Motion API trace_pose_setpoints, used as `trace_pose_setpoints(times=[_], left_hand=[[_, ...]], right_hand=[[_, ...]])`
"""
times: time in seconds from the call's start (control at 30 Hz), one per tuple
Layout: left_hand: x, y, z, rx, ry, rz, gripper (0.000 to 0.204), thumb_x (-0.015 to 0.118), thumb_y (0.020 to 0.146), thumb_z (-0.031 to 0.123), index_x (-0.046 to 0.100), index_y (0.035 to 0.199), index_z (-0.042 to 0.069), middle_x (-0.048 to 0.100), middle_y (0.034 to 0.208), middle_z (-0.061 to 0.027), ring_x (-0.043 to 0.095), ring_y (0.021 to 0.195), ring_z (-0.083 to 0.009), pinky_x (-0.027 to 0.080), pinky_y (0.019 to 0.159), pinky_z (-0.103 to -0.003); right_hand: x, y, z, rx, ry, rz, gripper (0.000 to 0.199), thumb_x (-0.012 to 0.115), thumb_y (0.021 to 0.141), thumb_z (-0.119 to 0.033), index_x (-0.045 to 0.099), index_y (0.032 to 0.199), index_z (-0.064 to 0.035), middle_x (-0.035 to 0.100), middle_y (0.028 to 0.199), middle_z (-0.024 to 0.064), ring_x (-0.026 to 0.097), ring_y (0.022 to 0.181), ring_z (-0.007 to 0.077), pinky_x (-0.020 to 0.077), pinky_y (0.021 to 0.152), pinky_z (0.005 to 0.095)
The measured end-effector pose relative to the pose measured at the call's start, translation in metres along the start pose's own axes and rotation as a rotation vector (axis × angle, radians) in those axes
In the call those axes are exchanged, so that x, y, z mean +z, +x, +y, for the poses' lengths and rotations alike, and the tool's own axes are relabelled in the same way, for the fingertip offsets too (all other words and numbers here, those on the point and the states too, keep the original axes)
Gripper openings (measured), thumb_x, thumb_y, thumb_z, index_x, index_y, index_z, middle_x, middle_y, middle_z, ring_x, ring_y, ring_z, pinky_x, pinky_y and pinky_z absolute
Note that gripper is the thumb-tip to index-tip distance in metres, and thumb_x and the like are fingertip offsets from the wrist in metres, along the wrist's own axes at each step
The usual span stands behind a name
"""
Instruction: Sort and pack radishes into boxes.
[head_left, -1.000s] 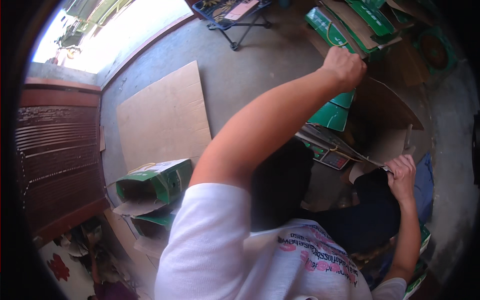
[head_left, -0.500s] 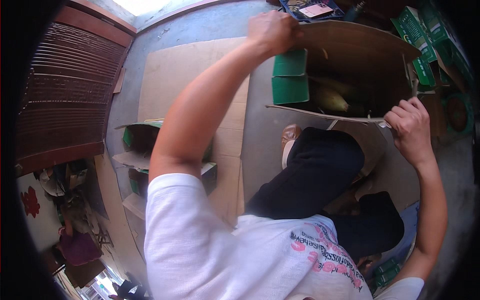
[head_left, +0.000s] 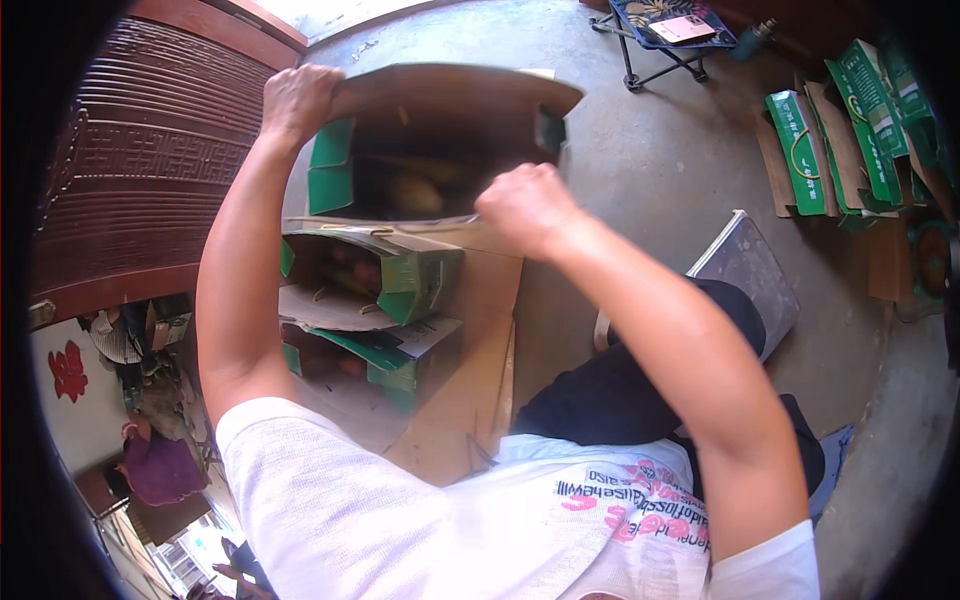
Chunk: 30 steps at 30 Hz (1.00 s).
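Observation:
Both my hands carry an open cardboard box (head_left: pixel 455 95), brown inside with green end flaps. My left hand (head_left: pixel 300 103) is closed on the top of its raised far flap at the left corner. Near the right end of the close edge, my right hand (head_left: pixel 530 210) is closed on the cardboard rim, slightly blurred. Inside lie pale yellow-green ears of corn (head_left: pixel 415 193), smeared by motion and partly in shadow. Just on the near side stands a second open green box (head_left: pixel 415 285) with reddish, shaded contents. Closer to me is a third open green box (head_left: pixel 392 372).
Flattened cardboard (head_left: pixel 490 345) lies on the floor beside the boxes. A folding stool (head_left: pixel 680 32) stands far off; several green cartons (head_left: pixel 800 150) are at the right. A carved wooden panel (head_left: pixel 165 150) borders the left. Another person in a purple top (head_left: pixel 162 470) is at lower left.
The box has moved left, away from my legs, to beside the other open boxes. Both hands travelled left with it, my right arm now reaching across in front of me.

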<state>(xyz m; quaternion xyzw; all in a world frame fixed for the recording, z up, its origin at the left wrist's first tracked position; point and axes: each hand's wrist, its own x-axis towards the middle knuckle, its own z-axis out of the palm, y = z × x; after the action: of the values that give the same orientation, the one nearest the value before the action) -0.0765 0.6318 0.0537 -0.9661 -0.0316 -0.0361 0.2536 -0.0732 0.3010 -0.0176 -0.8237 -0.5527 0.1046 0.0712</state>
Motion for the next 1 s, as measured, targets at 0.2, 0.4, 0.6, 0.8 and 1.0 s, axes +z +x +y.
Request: trace_pose_setpoints(times=[0.2, 0.4, 0.6, 0.8, 1.0], left_hand=[[0.088, -0.062, -0.059, 0.058, 0.087, -0.099, 0.016, 0.059, 0.093, 0.024, 0.072, 0.085, 0.019, 0.073, 0.084, -0.0094, 0.07, 0.079, -0.0331, 0.051, 0.072, -0.045], [0.166, -0.099, -0.041, -0.418, -0.004, -0.213, 0.02, 0.053, 0.095, 0.018, 0.072, 0.088, 0.02, 0.075, 0.093, -0.0088, 0.072, 0.092, -0.0328, 0.056, 0.079, -0.046], [0.119, 0.005, -0.045, -0.322, 0.012, -0.66, 0.06, 0.057, 0.094, 0.007, 0.049, 0.148, 0.032, 0.055, 0.148, -0.0026, 0.052, 0.137, -0.0263, 0.048, 0.107, -0.046], [0.038, 0.152, 0.119, -0.138, -0.616, 0.079, 0.076, 0.071, 0.091, 0.017, 0.035, 0.158, 0.027, 0.036, 0.161, -0.0148, 0.03, 0.151, -0.035, 0.028, 0.122, -0.046], [-0.174, 0.18, 0.357, 0.018, -1.675, 0.477, 0.073, 0.071, 0.092, 0.016, 0.038, 0.156, 0.018, 0.044, 0.154, -0.0201, 0.043, 0.141, -0.0373, 0.035, 0.115, -0.043]], right_hand=[[0.06, -0.011, -0.067, -0.228, 0.334, 0.24, 0.01, 0.061, 0.081, -0.013, 0.07, 0.077, -0.0119, 0.071, 0.081, 0.006, 0.071, 0.088, 0.0204, 0.0508, 0.092, 0.0347], [-0.051, -0.104, 0.02, -0.161, 0.134, 0.648, 0.004, 0.06, 0.079, -0.01, 0.063, 0.079, -0.0103, 0.062, 0.078, 0.0026, 0.064, 0.085, 0.0196, 0.0476, 0.098, 0.0366], [-0.1, -0.226, 0.101, 0.371, 0.213, 0.807, 0.012, 0.069, 0.088, -0.004, 0.072, 0.1, -0.0028, 0.073, 0.096, 0.008, 0.069, 0.09, 0.0275, 0.0517, 0.091, 0.0386], [-0.069, -0.311, 0.169, 0.776, 0.738, 0.918, 0.016, 0.062, 0.097, -0.005, 0.072, 0.109, -0.0008, 0.075, 0.103, 0.0097, 0.07, 0.09, 0.0137, 0.0559, 0.083, 0.0295], [-0.087, -0.387, 0.234, 0.898, 0.909, 1.099, 0.022, 0.06, 0.099, -0.005, 0.068, 0.119, 0.0007, 0.074, 0.104, 0.0107, 0.07, 0.088, 0.014, 0.0564, 0.081, 0.0285]])
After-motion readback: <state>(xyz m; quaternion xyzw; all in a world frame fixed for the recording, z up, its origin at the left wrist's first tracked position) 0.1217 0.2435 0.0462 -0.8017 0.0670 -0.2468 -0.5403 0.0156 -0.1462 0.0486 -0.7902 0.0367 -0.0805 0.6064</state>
